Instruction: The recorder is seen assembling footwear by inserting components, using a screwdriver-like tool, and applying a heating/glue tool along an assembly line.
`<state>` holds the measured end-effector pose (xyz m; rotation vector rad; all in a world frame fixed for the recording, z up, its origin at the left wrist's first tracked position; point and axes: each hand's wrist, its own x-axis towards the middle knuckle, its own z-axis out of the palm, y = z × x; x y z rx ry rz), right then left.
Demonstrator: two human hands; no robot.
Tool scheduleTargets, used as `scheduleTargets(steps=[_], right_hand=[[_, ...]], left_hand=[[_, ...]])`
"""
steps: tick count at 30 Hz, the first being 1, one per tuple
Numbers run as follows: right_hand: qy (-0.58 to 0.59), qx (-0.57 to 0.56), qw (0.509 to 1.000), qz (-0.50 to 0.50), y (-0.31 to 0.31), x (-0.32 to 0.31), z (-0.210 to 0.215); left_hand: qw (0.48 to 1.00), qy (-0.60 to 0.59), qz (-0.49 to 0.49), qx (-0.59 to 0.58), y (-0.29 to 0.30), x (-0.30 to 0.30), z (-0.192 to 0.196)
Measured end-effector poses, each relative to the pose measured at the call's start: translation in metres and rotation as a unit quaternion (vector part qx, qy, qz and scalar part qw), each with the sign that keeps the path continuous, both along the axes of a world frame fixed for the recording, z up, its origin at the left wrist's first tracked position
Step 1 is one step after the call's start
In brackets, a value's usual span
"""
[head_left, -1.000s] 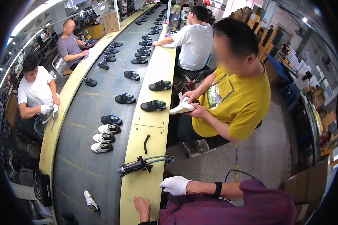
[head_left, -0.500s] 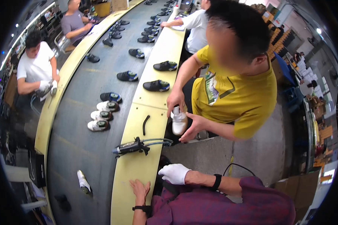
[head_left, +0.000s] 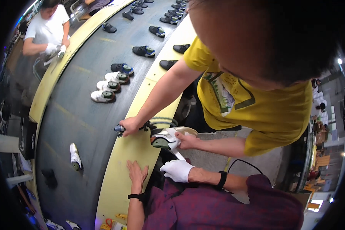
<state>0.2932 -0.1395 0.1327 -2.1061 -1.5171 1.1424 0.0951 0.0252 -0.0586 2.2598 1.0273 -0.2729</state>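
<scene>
On the yellow ledge (head_left: pixel 122 180) beside the grey belt (head_left: pixel 76 115), the bare left hand (head_left: pixel 137 173) lies flat, holding nothing, while the white-gloved right hand (head_left: pixel 177 170) curls loosely, empty, just under a co-worker's white shoe (head_left: pixel 168 138).

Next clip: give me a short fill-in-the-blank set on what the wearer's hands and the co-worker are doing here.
1. The wearer's left hand lies flat and bare on the ____ ledge beside the belt.
2. The wearer's right hand wears a ____ glove.
3. The co-worker in the yellow shirt holds a ____ in one hand.
4. Three white shoes stand on the dark conveyor ____.

Missing words: yellow; white; shoe; belt
</scene>
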Motion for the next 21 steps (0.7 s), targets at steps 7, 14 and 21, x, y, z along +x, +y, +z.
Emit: scheduleTargets(steps=[7, 14, 21], right_hand=[[0.015, -0.068, 0.998, 0.007, -0.015, -0.066, 0.01], [-0.014, -0.092, 0.995, -0.028, -0.054, -0.108, 0.022], [-0.028, -0.033, 0.999, -0.006, -0.078, -0.119, 0.014]], left_hand=[[0.994, -0.101, 0.024, 0.024, 0.001, -0.078, -0.004], [0.994, -0.054, -0.009, 0.093, -0.027, -0.146, 0.005], [0.993, -0.058, 0.064, 0.085, -0.067, -0.176, -0.005]])
